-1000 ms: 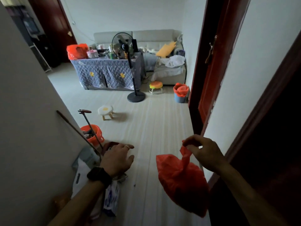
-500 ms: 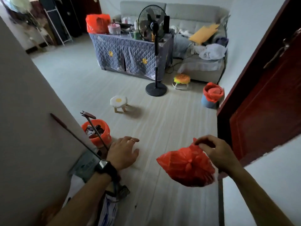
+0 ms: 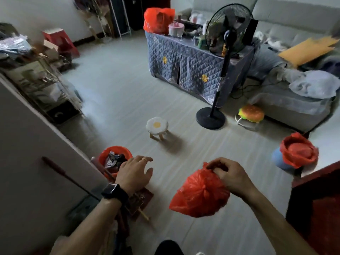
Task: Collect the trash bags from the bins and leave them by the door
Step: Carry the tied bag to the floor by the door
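Crinkly red trash bag point(image 3: 199, 195) bunched at the neck in the right hand point(image 3: 232, 176), hanging bulgy and full above the pale plank floor point(image 3: 119, 89). Left hand point(image 3: 135, 173) empty, fingers spread loose, just beside a round orange bin point(image 3: 115, 159) stuffed with scraps. Blue bin point(image 3: 280, 161) with glossy red liner point(image 3: 299, 150) sitting near the dark red door point(image 3: 316, 208).

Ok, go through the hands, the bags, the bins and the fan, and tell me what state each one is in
right hand: gripping the bag's neck
red bag: full, bunched shut, off the floor
left hand: open, empty
orange bin: lined, full of trash
blue bin: red liner in place
fan: upright
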